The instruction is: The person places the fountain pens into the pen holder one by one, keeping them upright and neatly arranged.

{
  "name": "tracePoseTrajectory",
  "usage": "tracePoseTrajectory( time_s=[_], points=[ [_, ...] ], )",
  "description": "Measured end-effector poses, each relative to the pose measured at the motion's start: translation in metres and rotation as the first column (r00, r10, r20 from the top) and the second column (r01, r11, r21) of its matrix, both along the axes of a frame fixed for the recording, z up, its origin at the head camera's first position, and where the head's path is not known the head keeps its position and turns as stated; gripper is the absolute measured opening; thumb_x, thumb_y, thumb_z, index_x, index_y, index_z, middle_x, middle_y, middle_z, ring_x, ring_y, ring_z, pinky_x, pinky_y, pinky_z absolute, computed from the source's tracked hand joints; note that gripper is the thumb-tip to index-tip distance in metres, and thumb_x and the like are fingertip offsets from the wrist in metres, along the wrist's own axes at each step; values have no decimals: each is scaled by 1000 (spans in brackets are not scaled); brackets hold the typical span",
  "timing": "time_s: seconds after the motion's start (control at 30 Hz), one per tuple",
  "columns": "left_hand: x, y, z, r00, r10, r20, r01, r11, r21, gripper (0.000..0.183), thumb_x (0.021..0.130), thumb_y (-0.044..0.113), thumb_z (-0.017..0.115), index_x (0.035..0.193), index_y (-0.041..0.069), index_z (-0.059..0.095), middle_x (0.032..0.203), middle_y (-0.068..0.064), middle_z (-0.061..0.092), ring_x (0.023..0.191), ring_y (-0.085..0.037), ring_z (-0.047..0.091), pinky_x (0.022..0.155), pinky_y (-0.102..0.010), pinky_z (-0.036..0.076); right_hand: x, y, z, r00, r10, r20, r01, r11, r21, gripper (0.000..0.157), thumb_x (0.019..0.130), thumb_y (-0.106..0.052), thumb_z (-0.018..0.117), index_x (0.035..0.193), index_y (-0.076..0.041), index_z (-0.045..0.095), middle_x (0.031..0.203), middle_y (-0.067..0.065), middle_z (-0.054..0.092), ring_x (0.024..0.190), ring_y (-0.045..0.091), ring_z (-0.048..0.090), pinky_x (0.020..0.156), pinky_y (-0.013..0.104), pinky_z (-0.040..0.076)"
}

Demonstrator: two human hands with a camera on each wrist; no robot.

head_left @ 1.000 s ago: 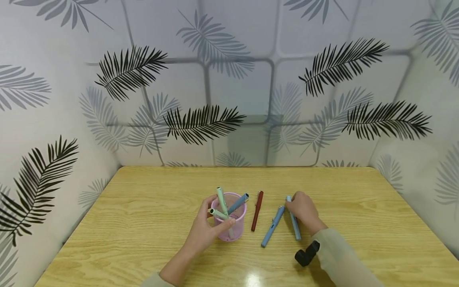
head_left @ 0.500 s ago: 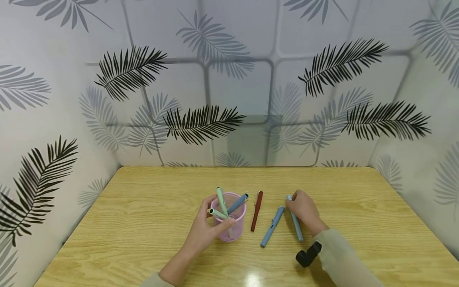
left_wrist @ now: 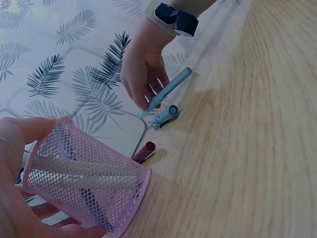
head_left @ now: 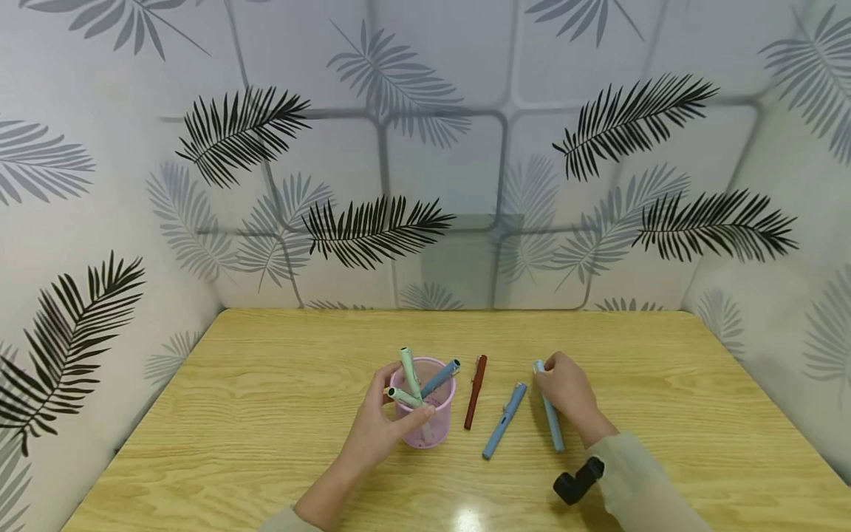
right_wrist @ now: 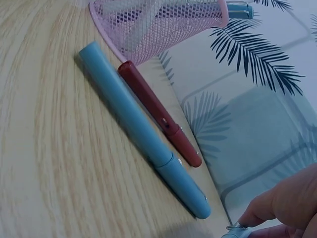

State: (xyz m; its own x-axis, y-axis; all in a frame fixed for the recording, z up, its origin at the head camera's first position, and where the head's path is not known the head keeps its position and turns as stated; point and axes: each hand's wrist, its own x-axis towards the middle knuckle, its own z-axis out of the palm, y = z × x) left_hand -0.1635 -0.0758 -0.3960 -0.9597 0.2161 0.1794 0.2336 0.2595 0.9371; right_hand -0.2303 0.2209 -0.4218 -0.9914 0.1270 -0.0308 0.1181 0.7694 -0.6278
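Note:
My left hand [head_left: 372,432] grips the pink mesh pen cup [head_left: 442,424], thumb at the front and fingers round the far side. Two mint-green pens [head_left: 410,373] and a blue pen [head_left: 439,378] lean inside it; the mesh partly veils them in the left wrist view. To the right, my right hand [head_left: 570,391] pinches a light blue pen [head_left: 553,427] near its clip end, the other end pointing toward me. Between cup and right hand lie a dark red pen [head_left: 475,393] and another blue pen [head_left: 505,421], seen close up in the right wrist view.
Everything is on a wood-grain table [head_left: 279,384]. Walls with a leaf pattern [head_left: 379,229] enclose its back and sides. A black device [head_left: 578,480] sits at the right sleeve [head_left: 638,473].
My right hand has shifted slightly to the right, taking the light blue pen with it and widening its gap from the other blue pen. The left hand and cup stay put.

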Motion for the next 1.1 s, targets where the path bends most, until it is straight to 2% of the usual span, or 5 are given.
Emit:
tracePoseTrajectory(
  time_s=[0.23,0.4,0.67,0.93,1.1],
  points=[
    [0,0,0,1000,0,-2,0,1000,-2,69,83,18,70,139,5,32,128,-19,41,110,-37,40,87,-56,38,6,-4,7,1000,-11,3,11,999,-34,32,91,-11,49,115,9,46,91,21,57,66,23,51,54,32,43],
    [0,0,0,1000,0,2,0,1000,-2,69,82,19,71,138,5,32,128,-18,41,110,-37,40,87,-56,39,8,-5,11,1000,-20,-5,19,997,-76,33,90,-10,48,117,7,44,95,23,57,66,22,54,52,32,44],
    [0,-1,-1,1000,2,14,-2,1000,-4,70,82,21,71,139,6,32,130,-19,39,110,-38,39,83,-51,42,13,-9,19,998,-8,-69,1,994,-112,35,90,-9,49,120,7,42,100,25,57,66,21,56,53,32,45],
    [0,-1,2,1000,5,11,-5,1000,-12,70,83,21,71,139,6,32,131,-19,39,111,-39,39,85,-54,40,18,-13,23,990,-10,-142,-14,987,-162,37,89,-9,48,122,5,41,90,18,55,61,20,52,51,31,42],
    [-5,-2,-8,1000,7,13,-7,1000,-2,71,82,22,72,139,9,33,130,-18,39,111,-37,39,84,-54,41,21,-15,21,985,-15,-173,-21,979,-205,38,90,-10,50,124,2,41,92,17,54,58,18,54,50,30,46]
  ],
)
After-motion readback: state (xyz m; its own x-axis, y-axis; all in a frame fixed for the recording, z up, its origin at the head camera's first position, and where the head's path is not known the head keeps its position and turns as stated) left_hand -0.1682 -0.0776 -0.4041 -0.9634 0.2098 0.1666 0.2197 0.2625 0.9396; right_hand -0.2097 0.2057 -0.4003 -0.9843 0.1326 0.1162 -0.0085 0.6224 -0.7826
